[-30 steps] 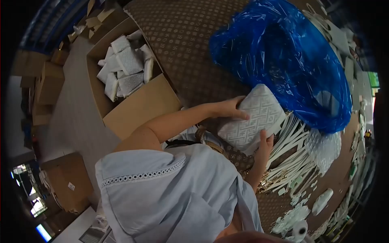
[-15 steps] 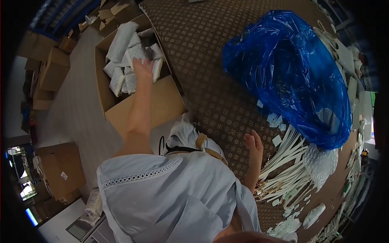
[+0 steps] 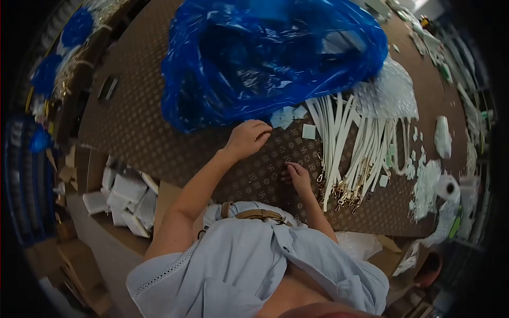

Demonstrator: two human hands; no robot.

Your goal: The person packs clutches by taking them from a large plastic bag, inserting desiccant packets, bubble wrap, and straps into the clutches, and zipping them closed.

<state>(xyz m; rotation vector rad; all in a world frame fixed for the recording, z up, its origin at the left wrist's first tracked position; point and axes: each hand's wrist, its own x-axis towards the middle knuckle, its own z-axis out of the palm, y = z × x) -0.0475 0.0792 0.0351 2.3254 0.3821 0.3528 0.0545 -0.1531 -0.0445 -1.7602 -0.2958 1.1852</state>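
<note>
My left hand is over the brown patterned table, just below the edge of a crumpled blue plastic bag. Its thumb and fingers are apart, with nothing visible between them. Small pale squares lie beside its fingertips. My right hand hovers lower at the right, fingers loosely bent and apart, holding nothing I can see. Right of it lies a bundle of white straps with gold-coloured metal clasps. White quilted packets fill an open cardboard box at the lower left.
Bubble wrap covers the straps' upper ends. White scraps and a white roll are at the table's right side. A small dark object lies at the far left. More cardboard boxes stand on the floor.
The quilted packet that both hands held went into the box, where my left hand let it go. That hand has come back over the table. The view has turned toward the table.
</note>
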